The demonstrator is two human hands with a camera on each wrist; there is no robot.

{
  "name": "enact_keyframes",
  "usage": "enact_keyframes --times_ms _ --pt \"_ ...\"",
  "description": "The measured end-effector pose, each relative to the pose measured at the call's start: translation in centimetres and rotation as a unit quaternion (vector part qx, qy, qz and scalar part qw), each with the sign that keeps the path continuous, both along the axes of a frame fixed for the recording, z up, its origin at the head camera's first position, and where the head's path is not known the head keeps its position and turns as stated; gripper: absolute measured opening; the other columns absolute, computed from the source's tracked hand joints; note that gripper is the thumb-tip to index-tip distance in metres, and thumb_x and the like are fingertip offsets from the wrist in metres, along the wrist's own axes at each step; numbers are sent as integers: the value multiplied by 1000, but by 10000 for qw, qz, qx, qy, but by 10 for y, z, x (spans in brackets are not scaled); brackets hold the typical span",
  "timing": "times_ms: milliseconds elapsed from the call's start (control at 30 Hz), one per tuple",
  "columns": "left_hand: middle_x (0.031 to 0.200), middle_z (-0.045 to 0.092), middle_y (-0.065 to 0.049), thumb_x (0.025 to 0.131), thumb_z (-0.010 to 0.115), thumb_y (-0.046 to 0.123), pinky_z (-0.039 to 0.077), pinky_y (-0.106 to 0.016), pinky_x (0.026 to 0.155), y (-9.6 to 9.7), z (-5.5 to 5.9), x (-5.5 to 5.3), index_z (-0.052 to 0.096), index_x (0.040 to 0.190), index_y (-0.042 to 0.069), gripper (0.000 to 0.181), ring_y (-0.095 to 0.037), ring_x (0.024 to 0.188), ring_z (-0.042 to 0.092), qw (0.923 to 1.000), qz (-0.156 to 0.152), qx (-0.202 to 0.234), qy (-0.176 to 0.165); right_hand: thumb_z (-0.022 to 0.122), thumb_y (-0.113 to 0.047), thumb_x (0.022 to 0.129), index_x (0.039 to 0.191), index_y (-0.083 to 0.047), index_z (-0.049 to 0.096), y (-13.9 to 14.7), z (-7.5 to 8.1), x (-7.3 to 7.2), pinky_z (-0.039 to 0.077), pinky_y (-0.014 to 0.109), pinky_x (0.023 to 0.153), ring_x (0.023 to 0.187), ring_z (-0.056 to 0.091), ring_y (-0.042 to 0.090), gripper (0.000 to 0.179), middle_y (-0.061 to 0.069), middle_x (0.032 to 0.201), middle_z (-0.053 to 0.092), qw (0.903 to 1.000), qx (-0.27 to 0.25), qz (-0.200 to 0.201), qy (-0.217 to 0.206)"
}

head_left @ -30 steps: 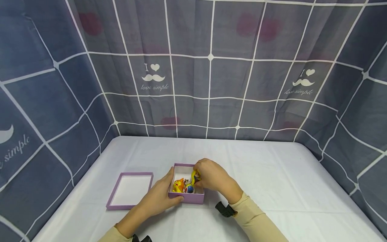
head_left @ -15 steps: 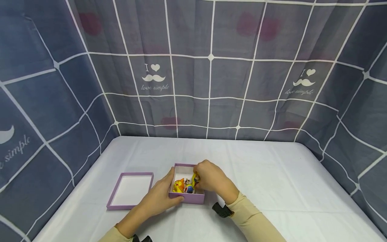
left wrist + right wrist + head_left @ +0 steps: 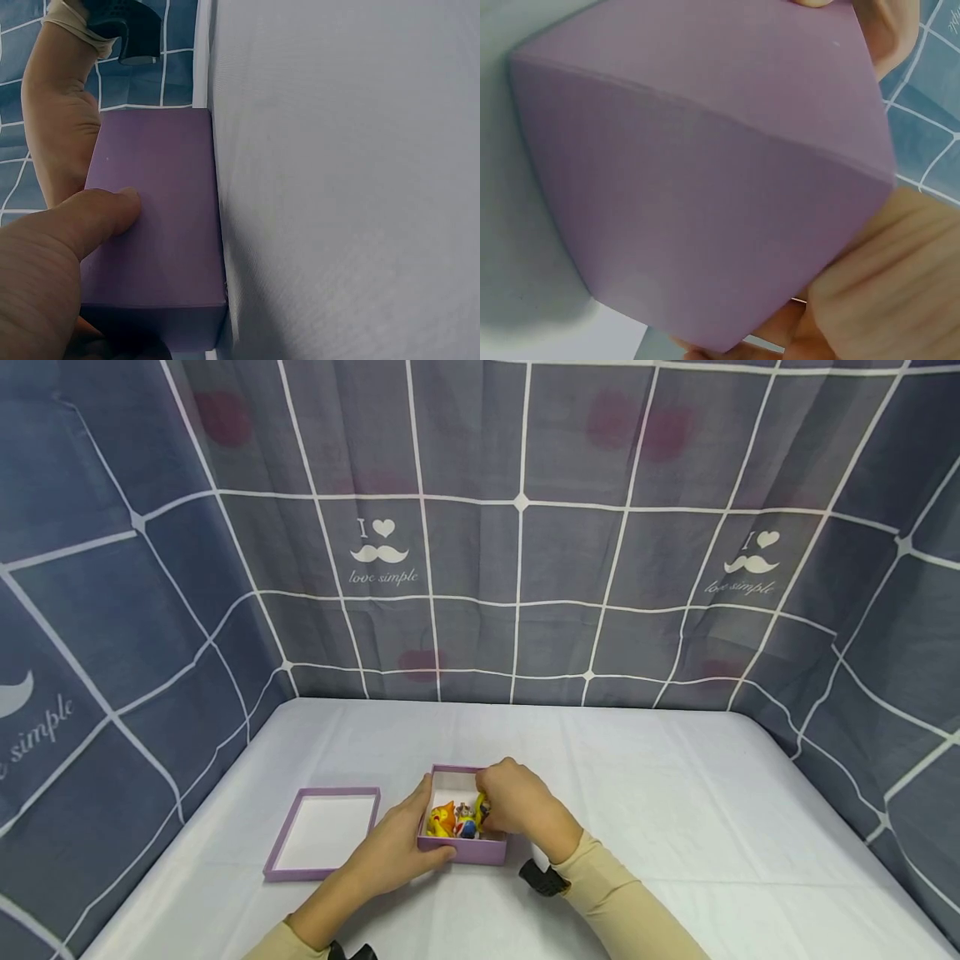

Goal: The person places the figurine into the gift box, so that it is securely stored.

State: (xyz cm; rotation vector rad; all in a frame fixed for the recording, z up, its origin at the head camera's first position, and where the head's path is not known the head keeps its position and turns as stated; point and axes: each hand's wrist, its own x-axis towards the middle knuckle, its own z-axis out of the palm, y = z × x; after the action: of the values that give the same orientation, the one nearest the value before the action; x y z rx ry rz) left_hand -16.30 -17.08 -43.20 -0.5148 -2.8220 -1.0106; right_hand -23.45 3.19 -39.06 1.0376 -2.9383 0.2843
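I logged the table [image 3: 675, 827] first, then the purple lid [image 3: 324, 832] lying open-side up toward its left edge, then the purple box [image 3: 462, 847] near the front middle. My left hand [image 3: 390, 852] gripped the box's near-left corner, thumb on its front wall. My right hand [image 3: 517, 802] pinched a yellow toy [image 3: 481, 806] inside the box, beside the orange toy [image 3: 442, 819]. Risk noted: crowded toys could jam, and pushing down might tip or slide the box.

Matt purple cardboard box [image 3: 462, 850]
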Motion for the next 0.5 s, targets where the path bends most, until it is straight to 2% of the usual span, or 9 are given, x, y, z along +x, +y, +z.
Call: enact_keyframes --times_ms 167,233,300,400,500 --pt "154 27 -23 75 84 37 31 -43 112 0 -2 0 21 151 -7 108 -30 139 33 10000 2 4 7 90 -21 63 73 -13 65 2 0 0 39 23 46 55 45 9 28 -8 59 50 9999 -21 112 -77" --pt "154 26 -23 76 84 37 31 -43 111 -1 -2 0 21 151 -7 108 -31 139 33 10000 -8 14 -12 90 -24 64 80 -11 70 5 2 0 42 23 50 59 48 9 29 -7 64 55 9998 -97 155 -121" --pt "154 27 -23 76 84 38 31 -44 111 -1 -3 0 21 151 -7 108 -31 138 34 10000 -15 14 -31 90 -25 66 90 -8 73 7 6 1 48 24 58 68 54 11 34 -4 75 64 9996 -171 180 -130" --pt "154 27 -23 75 84 38 31 -44 111 -1 -2 0 21 151 -7 108 -32 138 34 10000 -9 17 -33 87 -25 69 107 -5 72 12 15 2 53 30 79 91 61 17 45 3 98 70 9993 -305 159 -150" --pt "154 27 -24 75 84 38 31 -45 111 -1 -2 0 21 151 -8 109 -33 138 34 10000 -6 10 -3 84 -21 73 111 -4 71 18 25 4 51 38 90 103 61 22 43 6 107 69 9979 -592 165 -187"
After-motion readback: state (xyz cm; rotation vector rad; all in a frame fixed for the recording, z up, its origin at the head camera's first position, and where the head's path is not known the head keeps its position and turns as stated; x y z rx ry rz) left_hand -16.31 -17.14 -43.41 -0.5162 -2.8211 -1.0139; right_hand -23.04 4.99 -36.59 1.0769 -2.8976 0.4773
